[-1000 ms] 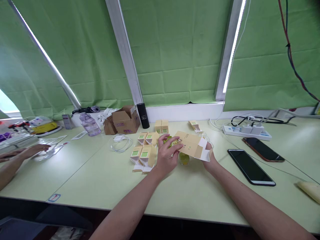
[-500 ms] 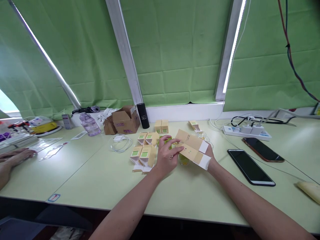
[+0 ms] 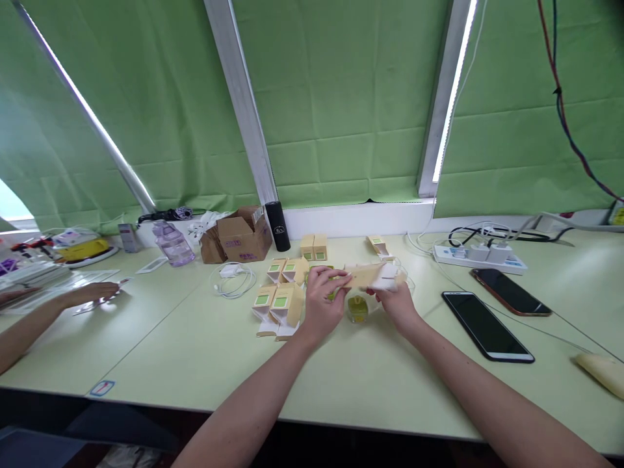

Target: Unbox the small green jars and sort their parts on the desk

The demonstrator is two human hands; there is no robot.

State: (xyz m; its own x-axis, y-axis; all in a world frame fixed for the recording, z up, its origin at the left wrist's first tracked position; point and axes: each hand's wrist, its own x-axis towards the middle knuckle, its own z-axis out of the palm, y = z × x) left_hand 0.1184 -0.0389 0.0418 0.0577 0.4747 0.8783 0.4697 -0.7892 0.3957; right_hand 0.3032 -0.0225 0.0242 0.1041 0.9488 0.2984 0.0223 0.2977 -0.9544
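Between my hands is a tan cardboard box (image 3: 363,277) with white inner flaps, blurred by motion. My left hand (image 3: 325,300) pinches its left end. At the other end, my right hand (image 3: 396,302) grips the box near the flaps, thumb underneath. Just below it on the table stands a small clear container with yellow-green contents (image 3: 357,309). More green shows behind my left fingers, mostly hidden. Left of my left hand are several tan boxes with green windows (image 3: 286,303), their white flaps spread out. Two similar boxes (image 3: 314,247) stand together farther back.
Two phones (image 3: 487,326) and a power strip (image 3: 480,259) lie at right. A white cable (image 3: 234,281), brown carton (image 3: 244,235), black cylinder (image 3: 277,226) and purple bottle (image 3: 173,244) are at left. Another person's hand (image 3: 92,294) rests over clear sheets at far left.
The box in my hands has turned from two broad, flat panels to a narrower edge-on view. My right hand has come out from behind it. The other person's hand has reached farther right.
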